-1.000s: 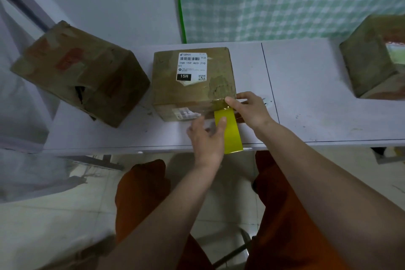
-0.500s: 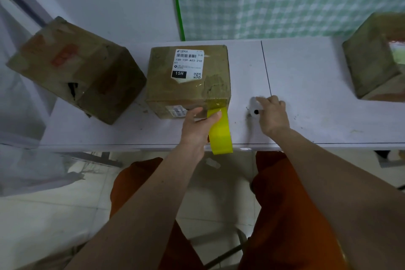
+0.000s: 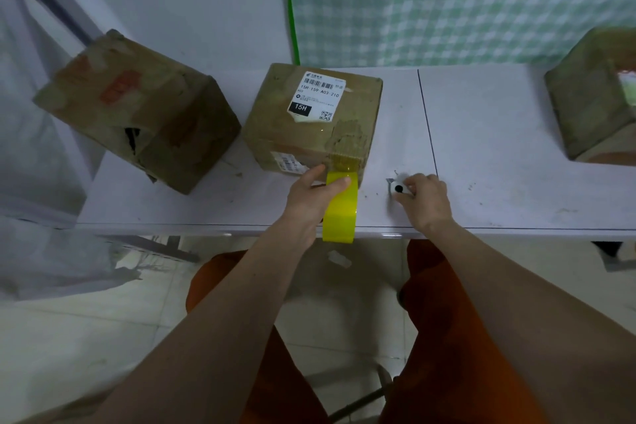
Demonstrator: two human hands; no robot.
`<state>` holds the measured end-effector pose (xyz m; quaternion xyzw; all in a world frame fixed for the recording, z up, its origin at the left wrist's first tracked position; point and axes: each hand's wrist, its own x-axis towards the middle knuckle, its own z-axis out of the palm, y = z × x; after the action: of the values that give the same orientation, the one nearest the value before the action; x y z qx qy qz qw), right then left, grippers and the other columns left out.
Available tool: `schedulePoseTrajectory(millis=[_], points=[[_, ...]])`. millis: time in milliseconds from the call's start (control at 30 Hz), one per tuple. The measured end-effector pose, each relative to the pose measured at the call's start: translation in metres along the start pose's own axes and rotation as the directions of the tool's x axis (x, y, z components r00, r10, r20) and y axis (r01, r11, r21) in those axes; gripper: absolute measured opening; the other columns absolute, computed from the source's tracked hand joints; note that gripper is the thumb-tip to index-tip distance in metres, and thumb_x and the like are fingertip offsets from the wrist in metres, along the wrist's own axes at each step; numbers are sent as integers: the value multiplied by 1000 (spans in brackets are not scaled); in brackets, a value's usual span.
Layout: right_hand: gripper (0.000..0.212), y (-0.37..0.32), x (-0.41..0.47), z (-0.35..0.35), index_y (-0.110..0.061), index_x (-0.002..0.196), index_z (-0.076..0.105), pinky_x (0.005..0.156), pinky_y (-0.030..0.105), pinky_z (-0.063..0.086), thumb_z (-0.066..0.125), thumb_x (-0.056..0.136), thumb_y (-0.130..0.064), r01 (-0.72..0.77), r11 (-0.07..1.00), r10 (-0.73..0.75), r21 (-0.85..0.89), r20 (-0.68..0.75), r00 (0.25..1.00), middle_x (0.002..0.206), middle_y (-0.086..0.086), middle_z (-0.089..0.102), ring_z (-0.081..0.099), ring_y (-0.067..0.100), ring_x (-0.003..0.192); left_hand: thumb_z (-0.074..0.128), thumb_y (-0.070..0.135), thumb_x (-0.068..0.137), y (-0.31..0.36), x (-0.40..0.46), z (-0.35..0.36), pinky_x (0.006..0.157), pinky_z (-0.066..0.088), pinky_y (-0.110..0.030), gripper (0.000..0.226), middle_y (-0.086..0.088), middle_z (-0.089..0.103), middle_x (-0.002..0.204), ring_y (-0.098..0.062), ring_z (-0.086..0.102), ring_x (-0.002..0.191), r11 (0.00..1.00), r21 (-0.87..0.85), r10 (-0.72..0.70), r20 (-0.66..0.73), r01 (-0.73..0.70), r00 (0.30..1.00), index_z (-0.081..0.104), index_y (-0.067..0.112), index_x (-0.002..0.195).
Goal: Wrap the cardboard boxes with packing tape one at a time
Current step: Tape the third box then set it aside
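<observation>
Hands are working at a white table (image 3: pixel 499 148), where a cardboard box (image 3: pixel 311 124) bearing a shipping label (image 3: pixel 316 96) is sitting near the front edge. The left hand (image 3: pixel 309 198) is gripping a yellow roll of packing tape (image 3: pixel 340 206) between thumb and fingers, the strip running up onto the box's near corner. The right hand (image 3: pixel 425 200) is closing its fingers around a small white cutter (image 3: pixel 397 188) resting on the table beside the box. Two more cardboard boxes are standing apart, one at left (image 3: pixel 137 110), another at right (image 3: pixel 595 96).
</observation>
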<state>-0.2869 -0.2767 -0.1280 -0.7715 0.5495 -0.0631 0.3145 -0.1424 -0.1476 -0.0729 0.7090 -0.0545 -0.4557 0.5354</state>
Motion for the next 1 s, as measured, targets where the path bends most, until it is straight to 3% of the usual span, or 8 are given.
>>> schedulePoseTrajectory(millis=[167,267,333,400,467,633,800,1000], points=[[16,-7,-7,-5,-11,90,54,68,24,40,69,85,-9,-23,948,35,319,-34,999,92,6,60,56,22,85,80,25,78,2,3,-2,102,47,-47,64,-5,60,128,-25,60,114,1000,16,21,4,-21,1000,53,20,135],[16,-22,-25,-17,-15,90,59,74,24,48,67,85,-3,126,849,-62,512,-141,988,91,-1,61,57,15,84,77,26,81,2,4,-2,101,47,-47,53,-5,62,123,-24,60,112,999,5,33,-29,-33,999,57,18,130],[19,-38,-36,-22,-18,94,63,78,24,50,67,84,-2,299,828,-210,475,-232,950,95,-3,59,57,12,86,73,29,85,1,4,-1,100,48,-45,42,-1,61,116,-23,59,111,999,0,41,-48,-41,998,59,19,124],[20,-54,-44,-23,-11,100,67,75,13,45,67,83,0,456,809,-364,372,-291,885,96,-1,59,55,9,86,71,27,87,1,4,1,99,49,-45,30,1,60,109,-24,59,108,999,5,52,-65,-52,997,62,20,114],[20,-67,-48,-20,-6,101,69,74,12,43,68,82,0,548,788,-468,281,-305,829,94,3,59,55,10,85,72,25,85,3,3,2,98,50,-47,19,0,62,106,-25,61,106,999,18,48,-63,-47,997,63,23,102],[15,-77,-43,-11,-6,98,70,71,9,36,69,83,-4,583,800,-535,142,-269,801,90,3,53,52,13,83,70,16,85,8,5,2,93,52,-42,13,2,62,90,-23,62,97,1000,8,27,-27,-27,999,61,24,88],[9,-85,-40,-7,-1,91,70,67,34,48,69,82,-2,617,785,-585,59,-262,768,89,14,55,58,28,84,74,22,80,11,7,2,94,51,-48,16,-4,65,102,-28,62,104,999,28,26,-64,-25,998,60,24,86],[9,-75,-41,-15,1,88,72,64,38,51,70,79,2,631,771,-632,-88,-231,740,85,17,55,58,33,83,74,22,80,14,10,2,92,52,-48,15,-5,65,104,-29,62,102,997,67,28,-45,-25,999,60,25,85]])
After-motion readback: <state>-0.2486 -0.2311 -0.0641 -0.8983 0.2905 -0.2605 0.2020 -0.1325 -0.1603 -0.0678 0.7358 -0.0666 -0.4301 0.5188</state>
